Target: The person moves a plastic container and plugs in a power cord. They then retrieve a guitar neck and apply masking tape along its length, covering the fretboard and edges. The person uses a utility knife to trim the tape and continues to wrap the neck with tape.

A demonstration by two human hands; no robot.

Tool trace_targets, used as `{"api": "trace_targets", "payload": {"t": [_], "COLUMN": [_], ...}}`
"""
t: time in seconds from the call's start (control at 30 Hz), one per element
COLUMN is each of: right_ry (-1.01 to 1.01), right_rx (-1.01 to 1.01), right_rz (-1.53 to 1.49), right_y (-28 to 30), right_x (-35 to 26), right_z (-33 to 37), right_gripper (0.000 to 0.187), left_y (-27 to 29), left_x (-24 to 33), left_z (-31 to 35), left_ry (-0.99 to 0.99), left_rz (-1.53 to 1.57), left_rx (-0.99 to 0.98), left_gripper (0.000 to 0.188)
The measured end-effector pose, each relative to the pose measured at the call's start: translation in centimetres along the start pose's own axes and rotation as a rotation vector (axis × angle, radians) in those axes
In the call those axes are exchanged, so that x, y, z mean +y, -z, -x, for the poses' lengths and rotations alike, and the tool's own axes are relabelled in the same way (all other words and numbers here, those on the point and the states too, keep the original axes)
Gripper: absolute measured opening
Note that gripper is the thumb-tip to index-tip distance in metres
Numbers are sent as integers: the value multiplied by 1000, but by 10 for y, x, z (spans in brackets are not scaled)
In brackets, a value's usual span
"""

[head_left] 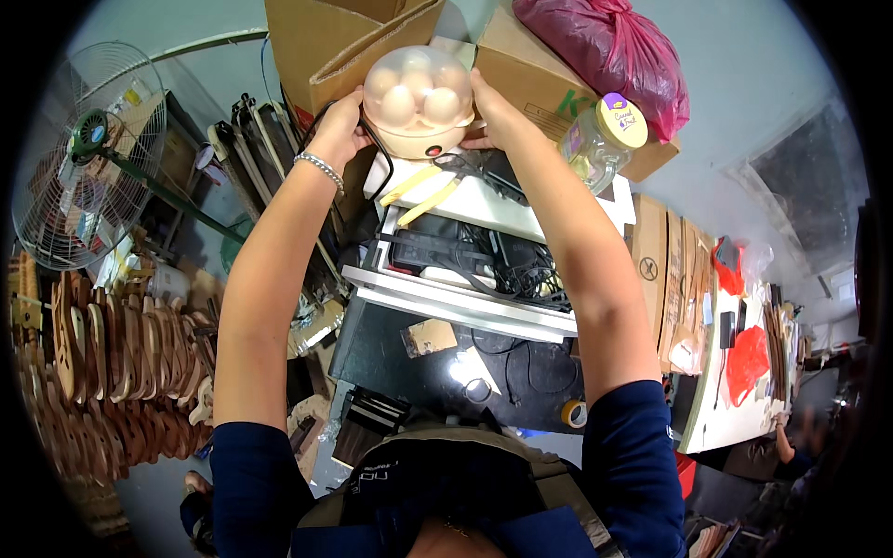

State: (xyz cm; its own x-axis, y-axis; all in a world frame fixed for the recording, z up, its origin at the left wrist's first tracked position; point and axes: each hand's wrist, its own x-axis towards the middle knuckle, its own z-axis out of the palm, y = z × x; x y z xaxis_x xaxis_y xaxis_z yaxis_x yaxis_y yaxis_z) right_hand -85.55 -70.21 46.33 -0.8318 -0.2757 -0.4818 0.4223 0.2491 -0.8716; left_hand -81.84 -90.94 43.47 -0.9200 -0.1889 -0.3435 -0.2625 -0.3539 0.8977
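A cream egg cooker with a clear domed lid is held at the far end of my reach. Several eggs show through the dome, and a red switch is on the base's front. My left hand grips its left side and my right hand its right side, with some fingers hidden behind it. A black cord hangs by my left hand. Just below the cooker, two pale yellow strips lie on a white surface.
Beneath is an open drawer full of black cables. Cardboard boxes and a pink bag stand behind, with a glass jar at the right. A fan and stacked wooden pieces are leftward. Another person is far right.
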Motion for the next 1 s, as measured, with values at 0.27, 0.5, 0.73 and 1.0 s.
{"api": "trace_targets", "payload": {"t": [0.27, 0.5, 0.73, 1.0], "right_ry": [180, 1231, 1282, 1649], "right_rx": [210, 388, 547, 370], "right_rz": [653, 1392, 1404, 1438], "right_y": [4, -68, -74, -26], "right_x": [-15, 95, 111, 136], "right_z": [64, 98, 82, 123], "right_gripper": [59, 37, 18, 21], "left_y": [14, 14, 25, 22], "left_x": [-17, -12, -14, -14], "left_z": [-14, 22, 12, 13], "left_ry": [-20, -35, -80, -70], "left_rz": [194, 41, -34, -104], "left_rx": [-86, -234, -292, -290], "left_gripper": [27, 31, 35, 36]}}
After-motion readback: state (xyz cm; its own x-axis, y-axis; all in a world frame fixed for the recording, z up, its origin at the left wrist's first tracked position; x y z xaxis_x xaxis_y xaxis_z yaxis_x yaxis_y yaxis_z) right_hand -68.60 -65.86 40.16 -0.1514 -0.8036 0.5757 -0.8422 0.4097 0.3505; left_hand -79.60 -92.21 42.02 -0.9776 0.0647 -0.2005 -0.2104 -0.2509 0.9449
